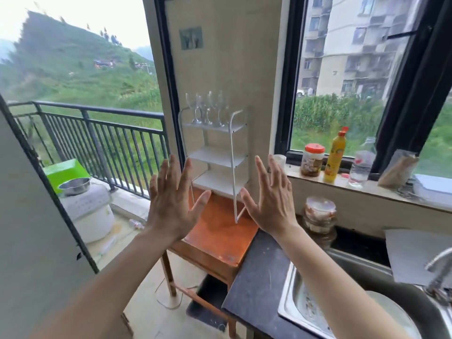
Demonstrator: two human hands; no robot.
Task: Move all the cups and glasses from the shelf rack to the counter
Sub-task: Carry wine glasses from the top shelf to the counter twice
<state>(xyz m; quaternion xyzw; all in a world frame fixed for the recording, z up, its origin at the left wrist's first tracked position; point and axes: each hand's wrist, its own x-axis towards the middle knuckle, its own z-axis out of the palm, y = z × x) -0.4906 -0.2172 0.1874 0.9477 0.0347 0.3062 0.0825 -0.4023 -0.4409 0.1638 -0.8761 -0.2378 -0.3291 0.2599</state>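
A white shelf rack [221, 157] stands on a small wooden table [220, 238] against the wall. Several clear stemmed glasses [208, 108] stand upright on its top shelf; the lower shelves look bare. My left hand [175, 199] and my right hand [270, 199] are raised in front of the rack's lower part, palms forward, fingers spread, holding nothing. They hang well below the glasses and touch nothing. The dark counter [259, 277] lies to the right of the table, under my right forearm.
A steel sink [293, 302] with a tap [440, 267] sits in the counter at the right. On the window sill stand a white cup [279, 160], a jar [313, 160], a yellow bottle [335, 155] and a water bottle [360, 167]. Stacked containers [319, 214] rest below. The balcony railing [97, 138] is at left.
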